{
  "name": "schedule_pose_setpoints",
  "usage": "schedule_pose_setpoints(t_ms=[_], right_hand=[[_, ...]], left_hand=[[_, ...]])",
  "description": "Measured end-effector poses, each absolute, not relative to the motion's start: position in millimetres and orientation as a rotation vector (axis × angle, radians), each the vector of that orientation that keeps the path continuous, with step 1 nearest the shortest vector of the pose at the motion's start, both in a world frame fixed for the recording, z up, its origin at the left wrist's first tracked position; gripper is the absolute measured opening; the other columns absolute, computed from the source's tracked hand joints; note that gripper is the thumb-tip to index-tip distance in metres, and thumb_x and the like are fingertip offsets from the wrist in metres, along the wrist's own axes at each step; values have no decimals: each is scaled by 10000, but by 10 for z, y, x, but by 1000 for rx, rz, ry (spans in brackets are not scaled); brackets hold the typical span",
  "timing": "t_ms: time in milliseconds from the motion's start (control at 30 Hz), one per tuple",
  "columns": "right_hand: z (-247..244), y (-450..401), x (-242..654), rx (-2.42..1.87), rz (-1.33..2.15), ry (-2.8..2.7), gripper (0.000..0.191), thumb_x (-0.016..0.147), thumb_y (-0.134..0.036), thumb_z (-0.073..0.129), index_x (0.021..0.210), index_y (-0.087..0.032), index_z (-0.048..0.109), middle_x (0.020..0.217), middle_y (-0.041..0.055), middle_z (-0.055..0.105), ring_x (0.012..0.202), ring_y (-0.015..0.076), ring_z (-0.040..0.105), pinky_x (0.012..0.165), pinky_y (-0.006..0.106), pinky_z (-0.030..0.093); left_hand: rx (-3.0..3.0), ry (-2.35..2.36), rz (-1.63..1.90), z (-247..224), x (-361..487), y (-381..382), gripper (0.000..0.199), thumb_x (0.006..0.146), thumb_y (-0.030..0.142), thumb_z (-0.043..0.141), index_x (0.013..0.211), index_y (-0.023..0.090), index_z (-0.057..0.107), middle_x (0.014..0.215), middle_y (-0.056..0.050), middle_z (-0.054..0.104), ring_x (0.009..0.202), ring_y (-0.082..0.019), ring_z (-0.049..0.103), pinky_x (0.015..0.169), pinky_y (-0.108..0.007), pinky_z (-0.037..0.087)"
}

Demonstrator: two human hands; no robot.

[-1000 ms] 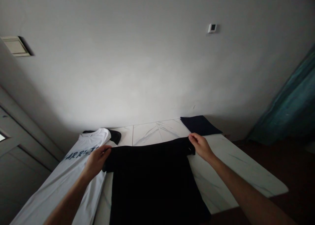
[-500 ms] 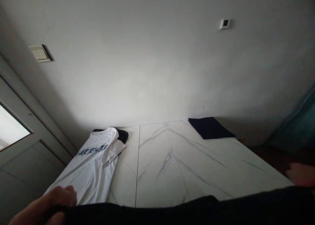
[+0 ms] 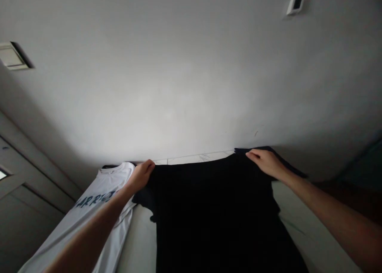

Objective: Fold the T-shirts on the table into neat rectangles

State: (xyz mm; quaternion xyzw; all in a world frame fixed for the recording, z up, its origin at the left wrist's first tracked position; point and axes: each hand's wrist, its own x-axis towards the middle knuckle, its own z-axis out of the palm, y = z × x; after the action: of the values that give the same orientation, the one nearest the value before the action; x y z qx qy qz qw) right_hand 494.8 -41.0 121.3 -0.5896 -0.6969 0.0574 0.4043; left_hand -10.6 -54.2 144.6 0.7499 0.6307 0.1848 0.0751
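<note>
A black T-shirt (image 3: 215,213) is stretched out between my two hands over the marble-patterned table (image 3: 140,233). My left hand (image 3: 142,174) is closed on its upper left corner, close beside a white T-shirt (image 3: 103,197) with dark lettering. At the upper right corner, my right hand (image 3: 264,160) pinches the black fabric in front of a folded dark navy cloth (image 3: 288,167). The black T-shirt's lower end runs out of view at the bottom, and its short sleeves hang below my hands.
Behind the table rises a grey-white wall (image 3: 179,78) with a light switch (image 3: 13,56) at left and a small white device (image 3: 295,5) at upper right. A panelled door (image 3: 32,201) stands at the left. Dark cloth (image 3: 364,169) shows at the far right.
Both hands have moved forward and inward from the near edge, carrying the black T-shirt out over the table towards the wall. The view has shifted slightly, and the shirt now covers much of the tabletop.
</note>
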Motion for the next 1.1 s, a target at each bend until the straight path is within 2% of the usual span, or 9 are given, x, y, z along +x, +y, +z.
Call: schedule_pose_setpoints(t_ms=[67,167,300,533,733,833,967,1033,1100], right_hand=[[733,-43,4864,-1572,188,-1832,550,876,-674,455,558,-237,555,517,5,552,530,166,496,543,296,339],[148,370,4773,-1738,215,-1864,475,912,-561,455,593,-237,591,572,26,603,578,188,553,565,298,345],[-209,729,4695,-1907,175,-1915,429,950,-500,452,702,-234,680,709,65,690,683,220,623,598,303,363],[-177,1215,4547,-2031,73,-1984,407,984,-490,451,937,-233,762,923,87,752,844,230,670,702,297,416],[-188,1446,4379,-2115,-53,-1969,403,983,-492,468,945,-221,764,954,117,760,873,263,693,725,327,454],[-181,1470,4350,-2085,-23,-1951,358,978,-457,487,972,-215,751,963,116,762,907,266,702,775,340,486],[-51,1162,4380,-1700,-71,-1938,325,959,-360,493,1113,-158,695,1123,159,731,1083,285,668,952,399,503],[15,725,4440,-1509,-55,-1934,348,957,-388,493,1155,-167,674,1158,153,716,1096,283,665,983,422,510],[26,85,4546,-1423,52,-1954,352,955,-447,508,1171,-221,672,1127,104,726,1005,251,698,920,390,557]], left_hand=[[2231,1955,421,1047,-62,-136,279,953,295,370,802,210,589,770,-39,673,790,-194,645,726,-284,435],[2199,1994,309,564,-14,312,274,953,239,405,787,197,618,822,-86,710,854,-223,677,756,-305,429],[2147,2066,215,206,-16,685,307,980,242,373,873,187,655,941,-141,738,944,-256,686,775,-329,437],[2090,2162,170,53,-25,1156,317,998,290,370,967,182,667,1025,-170,739,966,-275,691,783,-355,462],[2085,2192,257,3,62,1314,306,1004,283,395,1013,176,681,1057,-158,736,958,-259,699,790,-342,484],[2097,2198,359,66,116,1252,275,988,261,446,1130,164,662,1129,-144,710,1011,-238,689,856,-325,493],[2128,2198,528,235,57,803,371,991,291,454,1325,162,550,1282,-138,639,1149,-235,643,988,-347,482],[2203,2095,623,292,-50,332,350,981,305,463,1293,189,572,1242,-109,659,1123,-231,659,980,-356,508],[2306,1925,688,286,-187,-299,300,974,322,473,1217,230,622,1125,-68,703,1031,-218,700,917,-345,555]])
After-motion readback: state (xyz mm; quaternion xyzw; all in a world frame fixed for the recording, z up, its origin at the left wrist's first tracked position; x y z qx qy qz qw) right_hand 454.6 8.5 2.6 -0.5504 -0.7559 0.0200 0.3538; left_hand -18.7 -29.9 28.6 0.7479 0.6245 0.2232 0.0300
